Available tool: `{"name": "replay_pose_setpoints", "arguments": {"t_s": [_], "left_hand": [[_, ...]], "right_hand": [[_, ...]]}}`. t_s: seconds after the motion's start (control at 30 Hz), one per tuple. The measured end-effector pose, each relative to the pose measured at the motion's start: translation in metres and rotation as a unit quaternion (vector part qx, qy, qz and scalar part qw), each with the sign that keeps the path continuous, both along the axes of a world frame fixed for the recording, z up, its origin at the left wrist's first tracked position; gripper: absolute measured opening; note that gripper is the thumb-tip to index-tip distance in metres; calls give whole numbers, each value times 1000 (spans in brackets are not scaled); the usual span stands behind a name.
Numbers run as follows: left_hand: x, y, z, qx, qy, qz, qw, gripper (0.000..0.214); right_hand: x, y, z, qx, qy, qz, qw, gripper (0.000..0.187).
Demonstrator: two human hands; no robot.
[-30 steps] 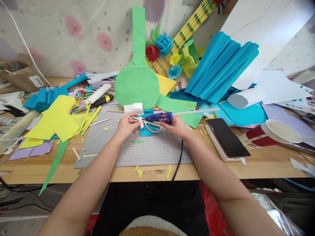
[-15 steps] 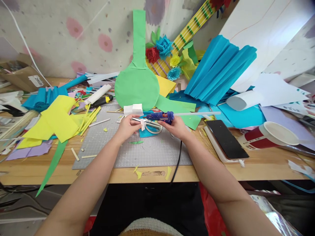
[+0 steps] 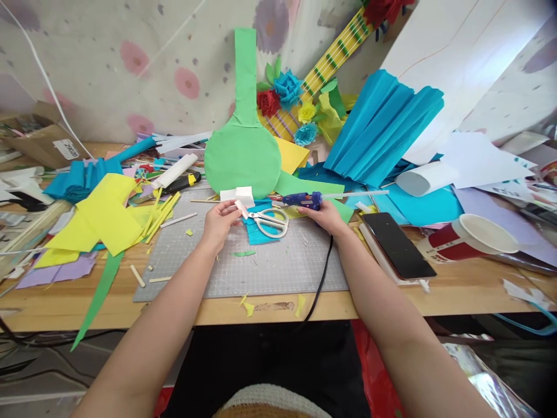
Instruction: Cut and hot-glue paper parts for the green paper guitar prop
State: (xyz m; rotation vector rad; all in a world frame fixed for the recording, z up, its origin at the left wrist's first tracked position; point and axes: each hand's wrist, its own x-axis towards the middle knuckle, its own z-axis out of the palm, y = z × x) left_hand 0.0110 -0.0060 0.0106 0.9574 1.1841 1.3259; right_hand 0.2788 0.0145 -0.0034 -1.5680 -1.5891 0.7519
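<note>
My left hand pinches a small white piece, its exact kind too small to tell. My right hand grips a blue hot glue gun with a long glue stick out of its back and a black cord hanging down. Between the hands, scissors with white handles lie on a blue paper piece on the grey cutting mat. Behind them, a green paper-covered guitar shape leans upright, with folded white pieces at its base.
Yellow paper and several thin sticks lie at left, near a box cutter. To the right are a phone, a paper cup and pleated blue paper. A flower-decorated yellow guitar leans behind.
The glue gun has moved right, away from my left hand. My left hand keeps the white piece, now tilted, and the scissors show more fully.
</note>
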Motion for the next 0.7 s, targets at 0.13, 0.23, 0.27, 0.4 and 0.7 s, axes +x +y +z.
{"name": "replay_pose_setpoints", "arguments": {"t_s": [0.13, 0.23, 0.27, 0.4, 0.7], "left_hand": [[1, -1, 0, 1, -29, 2, 1000, 40], [3, -1, -1, -5, -46, 7, 999, 38], [4, -1, -2, -8, -52, 9, 999, 38], [7, -1, -3, -28, -68, 24, 997, 33], [7, -2, 0, -32, -80, 34, 996, 29]], "right_hand": [[3, -2, 0, -7, -79, 22, 997, 49], [9, -7, 10, 0, -183, 37, 982, 52], [11, -9, 14, 2, -217, 32, 976, 55], [19, -16, 29, -34, -315, -15, 949, 55], [11, -9, 17, -11, -226, 61, 972, 34]]}}
